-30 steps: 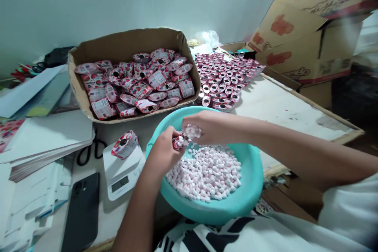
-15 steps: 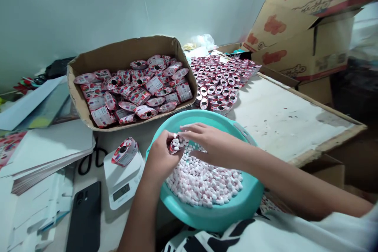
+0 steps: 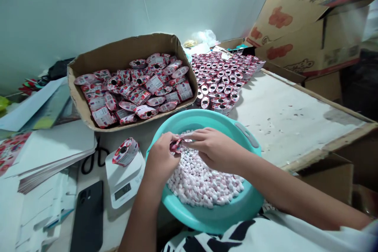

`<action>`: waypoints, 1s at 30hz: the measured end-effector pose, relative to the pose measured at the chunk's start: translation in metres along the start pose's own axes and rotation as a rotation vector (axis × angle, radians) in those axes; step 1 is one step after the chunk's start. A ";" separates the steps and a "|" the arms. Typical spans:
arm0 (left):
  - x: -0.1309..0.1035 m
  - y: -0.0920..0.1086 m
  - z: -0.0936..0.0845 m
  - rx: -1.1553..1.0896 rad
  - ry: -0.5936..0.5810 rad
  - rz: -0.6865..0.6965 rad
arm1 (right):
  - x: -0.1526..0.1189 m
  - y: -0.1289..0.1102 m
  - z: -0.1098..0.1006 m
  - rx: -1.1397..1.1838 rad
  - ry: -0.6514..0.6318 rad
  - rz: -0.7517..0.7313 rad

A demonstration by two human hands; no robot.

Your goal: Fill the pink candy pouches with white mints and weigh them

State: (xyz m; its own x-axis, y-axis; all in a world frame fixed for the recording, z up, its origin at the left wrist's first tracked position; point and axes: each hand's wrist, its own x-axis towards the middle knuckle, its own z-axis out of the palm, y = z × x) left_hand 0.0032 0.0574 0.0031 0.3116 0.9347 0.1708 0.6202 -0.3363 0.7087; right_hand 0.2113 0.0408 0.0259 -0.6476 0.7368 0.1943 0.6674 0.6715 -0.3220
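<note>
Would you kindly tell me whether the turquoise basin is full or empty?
Neither: the turquoise basin is partly filled. Small pale candies cover much of its bottom, below bare inner wall.

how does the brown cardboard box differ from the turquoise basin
The cardboard box is brown and roughly rectangular; the basin is turquoise and round. The box holds printed packs; the basin holds small pale pieces. The left hand and right hand are at the basin; neither is at the box. Both are open-topped and hold many items.
</note>
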 end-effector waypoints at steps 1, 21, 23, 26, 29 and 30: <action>0.000 0.000 0.001 0.019 -0.002 -0.014 | 0.000 0.001 0.000 -0.032 -0.030 0.053; -0.003 0.004 -0.002 0.377 0.133 0.473 | -0.001 0.013 0.009 0.237 -0.037 0.338; -0.003 0.002 -0.002 0.338 0.141 0.468 | -0.001 0.013 0.008 0.235 -0.029 0.355; -0.003 0.001 -0.002 0.283 0.147 0.439 | -0.001 0.014 0.007 0.246 -0.005 0.356; -0.002 0.004 -0.001 0.322 0.138 0.466 | -0.002 0.015 0.009 0.274 0.011 0.298; -0.002 0.006 -0.001 0.345 0.144 0.489 | -0.002 0.016 0.010 0.277 0.017 0.285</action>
State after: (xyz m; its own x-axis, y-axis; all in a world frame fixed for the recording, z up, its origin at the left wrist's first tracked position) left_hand 0.0053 0.0534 0.0076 0.5333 0.6609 0.5280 0.6348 -0.7252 0.2665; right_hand 0.2198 0.0489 0.0116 -0.4431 0.8932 0.0761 0.6931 0.3952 -0.6028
